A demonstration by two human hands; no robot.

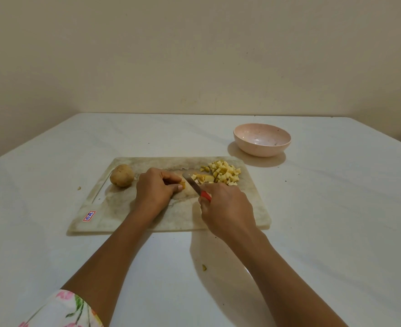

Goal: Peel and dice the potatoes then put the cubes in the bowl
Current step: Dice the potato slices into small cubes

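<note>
Head view | left hand (155, 188) pins potato piece (182, 185) for cutting | right hand (226, 206) grips red-handled knife (196, 185) | cubes (221, 173) heaped right of centre, near bowl (262, 142)

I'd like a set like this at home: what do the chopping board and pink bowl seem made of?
The chopping board looks like marble or stone: a thick pale slab with grey-brown veining, though stained plastic is possible. The bowl looks like speckled melamine or ceramic: pink, dark flecks, soft sheen.
</note>
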